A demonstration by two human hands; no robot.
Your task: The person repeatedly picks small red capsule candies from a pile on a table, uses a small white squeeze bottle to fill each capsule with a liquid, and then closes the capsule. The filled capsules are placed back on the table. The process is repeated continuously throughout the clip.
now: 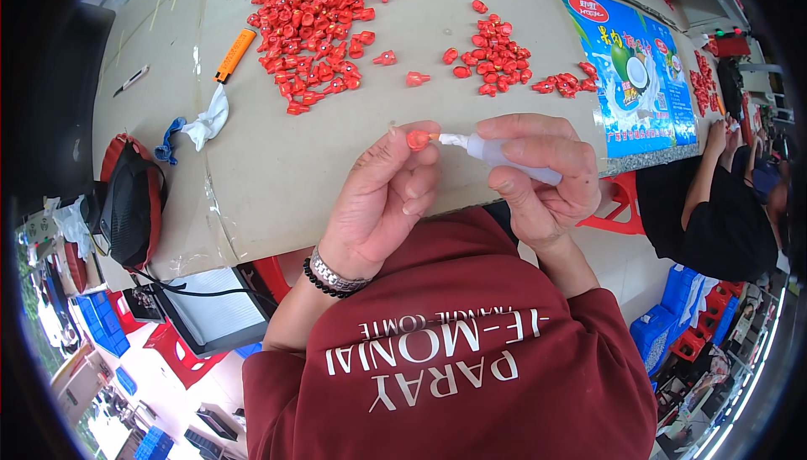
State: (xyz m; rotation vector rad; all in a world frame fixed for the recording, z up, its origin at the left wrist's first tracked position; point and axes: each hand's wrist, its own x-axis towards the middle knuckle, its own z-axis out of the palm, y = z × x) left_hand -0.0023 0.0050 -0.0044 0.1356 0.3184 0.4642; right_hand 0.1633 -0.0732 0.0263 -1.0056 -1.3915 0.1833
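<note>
Between the thumb and fingers of my left hand (382, 191) is a small red plastic piece (417, 140). My right hand (551, 178) grips a translucent white squeeze bottle (487, 151), tilted nearly level with its nozzle toward the left. White wrapping covers the base of the nozzle, and its orange-brown tip meets the red piece. Whether any liquid comes out is too small to tell. Beyond my hands, a large heap of similar red pieces (315, 23) lies on the table, with a smaller pile (496, 52) to its right. One lighter red piece (418, 79) lies alone between them.
Left on the table (252, 157) are an orange-handled cutter (235, 55), a crumpled white tissue (206, 119), a blue cloth scrap (168, 142), a pen (131, 80) and a black-and-red bag (133, 199). A blue printed sheet (618, 56) covers the right side. Another person (710, 208) sits farther right.
</note>
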